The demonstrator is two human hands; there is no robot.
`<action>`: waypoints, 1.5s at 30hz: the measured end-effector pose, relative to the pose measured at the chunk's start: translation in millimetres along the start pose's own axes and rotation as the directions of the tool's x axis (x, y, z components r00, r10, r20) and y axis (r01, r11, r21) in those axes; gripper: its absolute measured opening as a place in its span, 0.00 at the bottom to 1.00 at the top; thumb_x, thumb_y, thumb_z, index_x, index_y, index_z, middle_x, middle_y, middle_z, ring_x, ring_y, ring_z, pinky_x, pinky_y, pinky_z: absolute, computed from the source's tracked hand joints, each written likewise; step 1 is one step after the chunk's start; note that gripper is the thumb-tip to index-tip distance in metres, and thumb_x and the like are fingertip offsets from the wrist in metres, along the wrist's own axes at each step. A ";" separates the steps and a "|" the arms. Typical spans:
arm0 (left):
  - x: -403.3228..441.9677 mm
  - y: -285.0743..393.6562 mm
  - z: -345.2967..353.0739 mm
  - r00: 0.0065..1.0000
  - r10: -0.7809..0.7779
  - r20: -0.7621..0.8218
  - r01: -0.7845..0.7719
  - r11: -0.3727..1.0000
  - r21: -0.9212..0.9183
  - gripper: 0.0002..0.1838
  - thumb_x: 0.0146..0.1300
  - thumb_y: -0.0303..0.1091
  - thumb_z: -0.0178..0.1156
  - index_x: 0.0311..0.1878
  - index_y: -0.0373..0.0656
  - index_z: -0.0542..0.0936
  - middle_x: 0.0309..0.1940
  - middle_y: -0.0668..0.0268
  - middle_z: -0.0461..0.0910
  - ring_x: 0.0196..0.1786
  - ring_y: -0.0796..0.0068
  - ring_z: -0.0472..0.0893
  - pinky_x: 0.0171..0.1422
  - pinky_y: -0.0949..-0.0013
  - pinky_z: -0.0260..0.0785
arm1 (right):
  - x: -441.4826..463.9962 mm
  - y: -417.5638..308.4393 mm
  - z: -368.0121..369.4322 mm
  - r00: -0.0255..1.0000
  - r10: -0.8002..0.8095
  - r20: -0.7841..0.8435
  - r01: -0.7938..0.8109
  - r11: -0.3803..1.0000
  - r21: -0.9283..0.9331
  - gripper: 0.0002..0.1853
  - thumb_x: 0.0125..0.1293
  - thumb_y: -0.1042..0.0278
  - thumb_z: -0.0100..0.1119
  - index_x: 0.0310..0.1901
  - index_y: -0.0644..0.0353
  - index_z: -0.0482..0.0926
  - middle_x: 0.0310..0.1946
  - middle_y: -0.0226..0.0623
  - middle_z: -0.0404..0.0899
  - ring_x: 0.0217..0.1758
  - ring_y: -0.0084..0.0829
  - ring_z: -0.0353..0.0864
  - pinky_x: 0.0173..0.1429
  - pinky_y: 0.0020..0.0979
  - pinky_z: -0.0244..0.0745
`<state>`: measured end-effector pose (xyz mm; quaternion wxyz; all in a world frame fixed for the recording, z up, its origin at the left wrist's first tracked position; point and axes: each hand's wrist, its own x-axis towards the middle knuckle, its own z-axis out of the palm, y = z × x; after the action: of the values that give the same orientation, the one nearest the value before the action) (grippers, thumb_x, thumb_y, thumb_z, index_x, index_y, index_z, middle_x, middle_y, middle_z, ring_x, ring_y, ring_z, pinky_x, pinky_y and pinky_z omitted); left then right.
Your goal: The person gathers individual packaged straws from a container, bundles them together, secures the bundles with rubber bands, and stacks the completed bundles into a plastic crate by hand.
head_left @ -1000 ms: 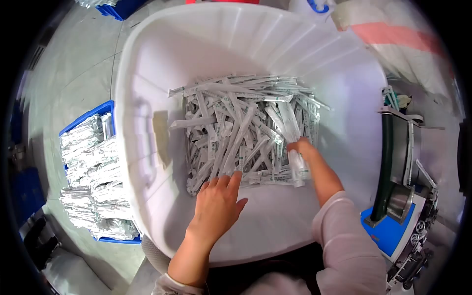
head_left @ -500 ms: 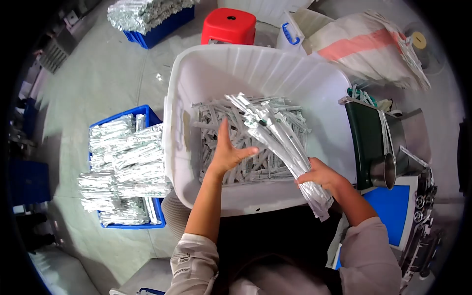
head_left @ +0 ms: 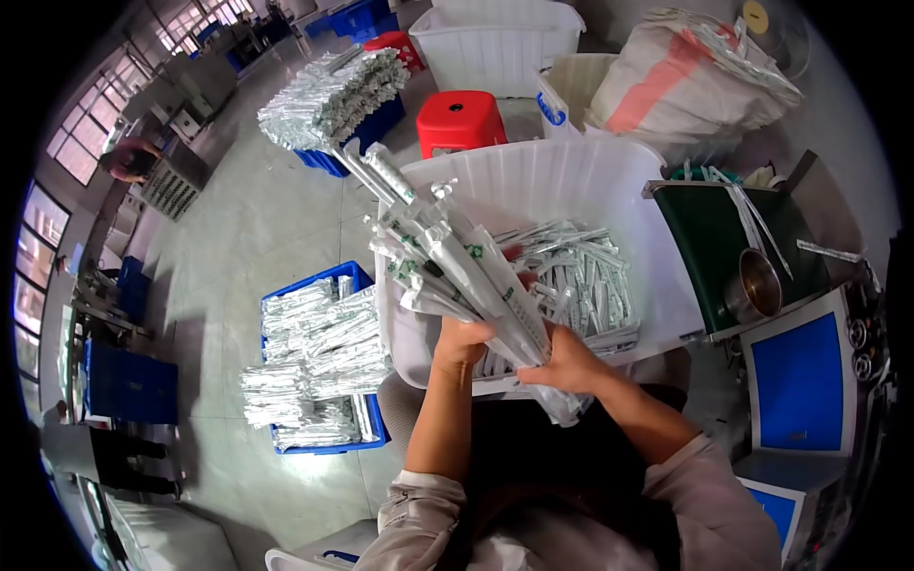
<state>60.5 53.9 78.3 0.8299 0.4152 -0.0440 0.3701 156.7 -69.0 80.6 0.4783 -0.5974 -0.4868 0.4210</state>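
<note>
Between both hands, a bundle of long slim foil-wrapped packets (head_left: 466,262) tilts up and to the left, silvery white with small green marks. My right hand (head_left: 571,364) grips its lower end, thumb across the front. My left hand (head_left: 462,344) wraps the bundle's left side, its thumb in front; fingertips show past the bundle's far side and the rest of the fingers are hidden. Beneath them stands a large white tub (head_left: 657,228), with many loose packets (head_left: 595,285) of the same kind lying at its bottom.
A blue crate (head_left: 357,276) heaped with packets stands left; another heaped blue crate (head_left: 381,124) lies beyond. A red stool (head_left: 461,124), woven sack (head_left: 657,90) and white bin (head_left: 500,48) are behind the tub. Right is a green surface (head_left: 705,247) with a metal cup (head_left: 759,285).
My left hand, open and apart from the bundle before, has closed round it. The bundle has moved left and tilted further. The view has lifted, showing more of the room and a person far left.
</note>
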 end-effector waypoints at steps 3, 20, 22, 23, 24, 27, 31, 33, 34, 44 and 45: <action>-17.6 11.8 14.1 0.956 -0.151 -0.252 0.212 0.947 0.239 0.34 0.43 0.38 0.66 0.54 0.36 0.65 0.45 0.52 0.71 0.46 0.60 0.75 0.46 0.60 0.73 | -25.7 -21.2 8.0 0.976 0.219 0.015 -0.214 0.965 -0.152 0.27 0.40 0.63 0.64 0.40 0.73 0.71 0.39 0.52 0.75 0.42 0.39 0.76 0.46 0.35 0.70; -92.0 -42.9 12.4 0.840 -0.508 0.191 0.519 0.646 -0.560 0.36 0.37 0.34 0.61 0.55 0.38 0.62 0.30 0.62 0.69 0.32 0.68 0.72 0.52 0.59 0.67 | -93.2 38.0 9.0 0.953 0.109 0.282 -0.227 0.874 0.430 0.31 0.49 0.54 0.67 0.50 0.64 0.66 0.40 0.36 0.71 0.46 0.27 0.71 0.52 0.30 0.67; -93.2 -50.1 17.8 0.861 -0.422 0.283 0.495 0.570 -0.656 0.38 0.35 0.34 0.60 0.56 0.37 0.61 0.30 0.60 0.70 0.31 0.67 0.72 0.47 0.61 0.68 | -45.2 23.0 -38.1 0.994 0.015 -0.109 0.002 0.989 0.151 0.36 0.49 0.50 0.65 0.55 0.63 0.63 0.46 0.40 0.69 0.50 0.30 0.69 0.51 0.30 0.68; -95.1 -53.5 24.3 0.860 -0.420 0.288 0.495 0.557 -0.666 0.38 0.35 0.34 0.60 0.56 0.37 0.61 0.30 0.60 0.70 0.31 0.67 0.72 0.47 0.61 0.68 | -15.7 7.4 -58.0 0.963 -0.101 -0.248 0.092 0.995 -0.050 0.38 0.49 0.48 0.64 0.57 0.62 0.61 0.49 0.43 0.68 0.53 0.31 0.68 0.50 0.30 0.69; -91.0 -54.4 31.5 0.832 -0.453 0.320 0.543 0.550 -0.635 0.39 0.35 0.34 0.60 0.56 0.37 0.61 0.30 0.60 0.70 0.31 0.67 0.72 0.47 0.61 0.68 | 17.1 -9.3 -70.2 0.926 -0.210 -0.312 0.169 0.973 -0.156 0.41 0.50 0.46 0.64 0.59 0.61 0.59 0.52 0.45 0.67 0.55 0.32 0.68 0.49 0.30 0.70; -79.0 -60.8 39.9 0.784 -0.463 0.413 0.619 0.534 -0.577 0.41 0.33 0.35 0.61 0.57 0.36 0.60 0.33 0.57 0.72 0.31 0.64 0.73 0.50 0.58 0.68 | 82.6 -48.4 -86.0 0.895 -0.300 -0.331 0.301 0.952 -0.050 0.34 0.54 0.47 0.60 0.56 0.63 0.66 0.49 0.43 0.71 0.51 0.31 0.71 0.48 0.29 0.70; -78.4 -46.7 40.3 0.787 -0.463 0.407 0.617 0.567 -0.546 0.43 0.36 0.37 0.63 0.59 0.36 0.58 0.41 0.51 0.72 0.40 0.57 0.75 0.56 0.53 0.66 | 85.7 -52.5 -69.3 0.928 -0.094 0.361 0.091 0.996 0.025 0.19 0.62 0.54 0.51 0.44 0.62 0.77 0.38 0.36 0.79 0.42 0.26 0.76 0.48 0.27 0.68; -84.0 -41.4 37.2 0.824 -0.467 0.320 0.558 0.575 -0.598 0.45 0.36 0.41 0.65 0.60 0.36 0.58 0.45 0.50 0.71 0.44 0.56 0.74 0.58 0.50 0.63 | 62.3 -36.5 -40.3 0.834 -0.147 0.532 0.202 0.978 -0.046 0.16 0.64 0.58 0.46 0.42 0.60 0.79 0.36 0.33 0.80 0.42 0.26 0.76 0.48 0.27 0.68; -90.7 -47.8 26.3 0.821 -0.465 0.332 0.565 0.571 -0.596 0.43 0.37 0.44 0.64 0.59 0.36 0.61 0.47 0.50 0.70 0.48 0.55 0.73 0.60 0.47 0.60 | 47.7 -24.6 -24.7 0.828 -0.143 0.542 0.240 0.964 -0.113 0.16 0.65 0.59 0.45 0.43 0.60 0.78 0.37 0.33 0.80 0.42 0.27 0.77 0.47 0.27 0.68; -92.4 -62.5 10.8 0.633 -0.683 0.364 0.756 0.445 -0.480 0.40 0.42 0.44 0.65 0.56 0.29 0.64 0.51 0.50 0.69 0.53 0.55 0.71 0.61 0.57 0.61 | 14.6 8.5 -16.5 0.959 -0.220 0.177 0.272 0.890 -0.365 0.11 0.58 0.68 0.48 0.37 0.64 0.78 0.27 0.40 0.80 0.30 0.36 0.80 0.37 0.31 0.73; -95.6 -63.4 13.3 0.669 -0.651 0.358 0.720 0.450 -0.528 0.41 0.41 0.43 0.67 0.57 0.30 0.63 0.52 0.50 0.68 0.55 0.54 0.70 0.62 0.56 0.60 | 14.8 8.4 -17.4 0.966 -0.169 0.195 0.223 0.926 -0.305 0.12 0.58 0.66 0.49 0.35 0.63 0.78 0.23 0.40 0.79 0.25 0.37 0.79 0.33 0.31 0.73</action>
<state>35.8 -35.1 8.9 0.9915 0.1115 -0.0368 -0.0565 177.7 -57.8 75.1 0.3714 -0.5792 -0.6447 0.3331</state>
